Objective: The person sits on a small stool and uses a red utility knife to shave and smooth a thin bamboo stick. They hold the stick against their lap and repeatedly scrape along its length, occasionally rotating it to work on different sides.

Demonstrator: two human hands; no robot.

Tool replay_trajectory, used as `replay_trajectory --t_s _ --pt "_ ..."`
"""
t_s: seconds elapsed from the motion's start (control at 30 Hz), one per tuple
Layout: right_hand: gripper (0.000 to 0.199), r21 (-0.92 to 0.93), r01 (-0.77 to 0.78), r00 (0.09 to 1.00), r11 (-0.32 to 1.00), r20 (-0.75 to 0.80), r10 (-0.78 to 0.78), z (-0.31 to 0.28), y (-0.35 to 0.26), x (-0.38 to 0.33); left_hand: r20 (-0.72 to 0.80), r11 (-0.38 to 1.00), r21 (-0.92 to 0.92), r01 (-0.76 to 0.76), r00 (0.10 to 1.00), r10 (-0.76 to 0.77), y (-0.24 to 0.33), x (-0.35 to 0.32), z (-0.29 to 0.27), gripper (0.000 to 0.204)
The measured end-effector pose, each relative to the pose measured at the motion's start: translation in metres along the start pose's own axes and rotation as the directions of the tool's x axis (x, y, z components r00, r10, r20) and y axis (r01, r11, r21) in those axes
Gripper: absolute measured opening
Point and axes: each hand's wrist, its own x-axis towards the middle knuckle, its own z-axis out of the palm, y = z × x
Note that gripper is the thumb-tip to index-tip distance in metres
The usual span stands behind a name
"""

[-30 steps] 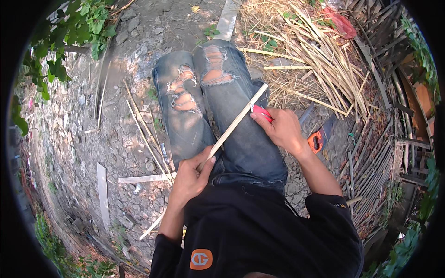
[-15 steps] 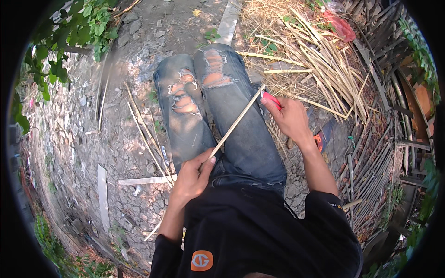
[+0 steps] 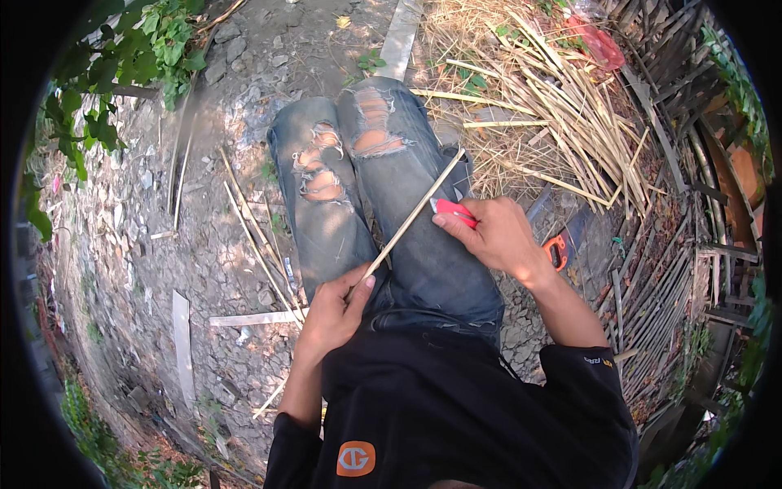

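Observation:
My left hand is closed on the lower end of a thin pale bamboo strip, between thumb and fingers. The strip slants up and right across my right thigh in torn jeans. Closed around a red-handled knife, my right hand is just right of the strip, partway along it. The knife's front end lies close to the strip; its blade is hard to make out, and I cannot tell whether it touches.
Pale split strips lie piled on straw at the upper right, near a red plastic bag. An orange-handled saw rests by my right wrist. Several thin sticks and a flat slat lie on cracked ground at left.
My right hand and the knife have moved down and left, from near the strip's far end to partway along it. My left hand and the strip have barely moved.

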Motion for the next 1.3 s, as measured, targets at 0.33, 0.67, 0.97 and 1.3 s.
replay_trajectory --t_s 0.33,0.67,0.97,1.3 --pt "0.066 -0.039 -0.066 0.997 0.997 0.034 0.067 -0.001 0.003 0.007 0.018 0.998 0.033 0.053 0.998 -0.054 0.013 0.003 -0.003 0.036" --pt "0.066 0.078 -0.184 0.982 0.98 0.066 0.179 -0.013 0.016 0.012 0.096 0.998 -0.025 0.061 0.994 -0.058 0.016 -0.002 -0.008 0.037" --pt "0.068 0.088 -0.362 0.931 0.928 -0.019 0.365 -0.028 0.036 0.033 0.169 0.98 -0.082 0.184 0.971 -0.168 0.021 0.004 -0.014 0.037" --pt "0.068 0.018 -0.475 0.876 0.88 -0.081 0.475 -0.035 0.049 0.043 0.178 0.978 -0.097 0.183 0.97 -0.164 0.024 -0.001 -0.017 0.036"
